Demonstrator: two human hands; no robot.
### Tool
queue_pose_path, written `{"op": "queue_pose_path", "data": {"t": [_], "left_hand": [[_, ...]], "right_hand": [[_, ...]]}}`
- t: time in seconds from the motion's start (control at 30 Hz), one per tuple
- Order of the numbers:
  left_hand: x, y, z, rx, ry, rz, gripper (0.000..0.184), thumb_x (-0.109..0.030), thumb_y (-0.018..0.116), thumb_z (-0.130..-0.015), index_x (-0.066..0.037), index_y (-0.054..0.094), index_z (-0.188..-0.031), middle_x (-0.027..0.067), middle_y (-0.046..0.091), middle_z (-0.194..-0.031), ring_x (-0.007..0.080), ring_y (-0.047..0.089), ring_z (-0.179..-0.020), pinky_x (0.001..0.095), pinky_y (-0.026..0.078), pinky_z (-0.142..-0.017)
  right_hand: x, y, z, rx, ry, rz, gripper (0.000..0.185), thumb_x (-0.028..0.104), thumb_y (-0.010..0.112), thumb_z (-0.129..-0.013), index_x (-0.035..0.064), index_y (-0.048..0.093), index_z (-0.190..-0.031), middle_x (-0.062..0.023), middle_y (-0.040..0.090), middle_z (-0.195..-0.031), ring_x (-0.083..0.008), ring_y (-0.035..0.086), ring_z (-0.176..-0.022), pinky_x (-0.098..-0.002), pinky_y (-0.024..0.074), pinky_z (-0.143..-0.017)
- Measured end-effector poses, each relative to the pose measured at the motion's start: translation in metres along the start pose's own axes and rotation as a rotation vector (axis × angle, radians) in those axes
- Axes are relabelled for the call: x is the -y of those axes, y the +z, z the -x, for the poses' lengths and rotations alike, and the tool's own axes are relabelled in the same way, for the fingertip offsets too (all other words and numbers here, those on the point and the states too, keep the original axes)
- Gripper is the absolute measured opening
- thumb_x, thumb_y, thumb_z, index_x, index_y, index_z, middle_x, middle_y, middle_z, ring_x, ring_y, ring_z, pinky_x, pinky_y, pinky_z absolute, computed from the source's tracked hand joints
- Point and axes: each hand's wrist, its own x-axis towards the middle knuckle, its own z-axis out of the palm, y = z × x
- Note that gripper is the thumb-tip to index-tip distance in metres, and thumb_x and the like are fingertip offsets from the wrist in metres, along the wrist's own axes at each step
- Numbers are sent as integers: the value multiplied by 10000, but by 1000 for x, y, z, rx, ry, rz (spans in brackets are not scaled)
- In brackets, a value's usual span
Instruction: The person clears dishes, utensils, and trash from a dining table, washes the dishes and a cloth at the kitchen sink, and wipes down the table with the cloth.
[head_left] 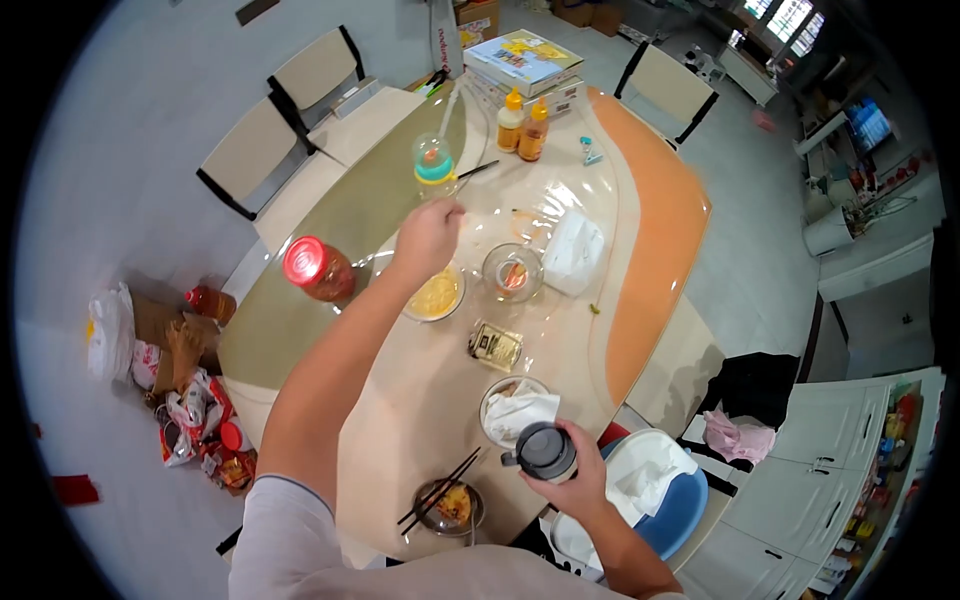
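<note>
Containers, by size. A blue tub (685, 510) stands beside the table (400, 410), w/ a crumpled white bag (645, 475) inside & over its rim. On the table: a red-lidded jar (330, 277) w/ reddish-brown contents; a glass bowl (487, 272) w/ a small reddish item, details too small to tell; a bowl (462, 296) w/ yellow food (435, 293); a 2nd bowl (484, 415) w/ white tissue (522, 412) heaped in it & past its rim; a metal-looking bowl (479, 513) w/ yellow-orange food (455, 502) & dark chopsticks (440, 490) laid across. Two yellow-capped bottles (533, 135), amber-filled, stand side by side near the far end.

Hands. L. hand (428, 238): raised above the table, fingers curled in, near a clear bottle (433, 165); whether it grips or touches anything, cannot tell. R. hand (573, 470): part-closed, thumb & fingers wrapped round the side of a grey-lidded cup (546, 452).

Items at hand. Grey-lidded cup: at the table's near R. edge, just beside the tissue bowl; dark round lid uppermost, short tab jutting to one side, lower body largely hidden by the hand. Clear bottle: upper L. of table, see-through, w/ teal band & yellow ring; orange-red spot visible within.
</note>
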Motion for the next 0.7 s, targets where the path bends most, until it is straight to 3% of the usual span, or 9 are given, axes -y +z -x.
{"op": "queue_pose_path", "data": {"t": [0.03, 0.1, 0.23, 0.33, 0.43, 0.5, 0.63, 0.7], "left_hand": [[4, 24, -21, 0, 9, 5, 147, -65, 572, -893, -23, 709, -925, 161, 693, -894, 360, 666, -790, 430, 536, -712], [13, 68, -61, 321, -236, -290, 183, -100, 566, -891, -28, 725, -944, 165, 710, -932, 354, 689, -850, 446, 554, -756], [56, 149, -102, 404, -371, -470, 196, -103, 566, -881, -24, 735, -941, 182, 722, -978, 365, 699, -930, 450, 565, -803], [73, 178, -113, 331, -408, -483, 214, -110, 556, -894, 9, 716, -973, 213, 719, -1001, 378, 694, -986, 454, 564, -844], [62, 171, -114, 499, -369, -536, 252, -86, 540, -895, 23, 692, -1063, 222, 717, -995, 381, 691, -989, 452, 562, -839], [65, 173, -116, 551, -177, -571, 261, -99, 553, -902, 43, 669, -1088, 215, 716, -1020, 379, 691, -972, 456, 559, -834], [42, 170, -112, 475, -94, -523, 243, -122, 581, -900, 44, 662, -1058, 232, 696, -1044, 392, 687, -930, 462, 554, -810], [28, 152, -106, 340, -114, -78, 203, -139, 581, -915, 36, 638, -1002, 192, 693, -1002, 311, 686, -784, 406, 553, -705]], "right_hand": [[0, -2, 0, 3, 5, 10, 869, 226, 951, -571, -3, 521, -1291, -169, 624, -1198, -312, 637, -1077, -375, 512, -938], [-4, -3, 2, -18, -15, 14, 893, 224, 959, -558, -16, 518, -1297, -178, 633, -1182, -316, 651, -1041, -383, 522, -917], [-12, -10, 9, 69, 32, -45, 906, 192, 962, -552, -30, 513, -1306, -203, 635, -1189, -344, 651, -1051, -392, 529, -910], [-23, -11, 10, 50, 11, -113, 943, 177, 961, -554, -40, 476, -1332, -225, 623, -1235, -366, 647, -1071, -410, 533, -912], [-30, -13, 7, 63, 12, -168, 941, 160, 944, -574, -41, 460, -1356, -230, 611, -1263, -375, 640, -1074, -428, 530, -912], [-38, -11, 6, 63, 17, -183, 941, 161, 944, -575, -42, 460, -1355, -230, 611, -1262, -375, 640, -1071, -427, 529, -911], [-43, -11, 1, 32, -10, -156, 963, 171, 959, -556, -38, 457, -1351, -234, 614, -1253, -384, 642, -1072, -431, 532, -912], [-43, -16, 0, 29, 5, -139, 960, 171, 957, -560, -35, 456, -1353, -235, 612, -1255, -382, 642, -1069, -433, 531, -911]]}}
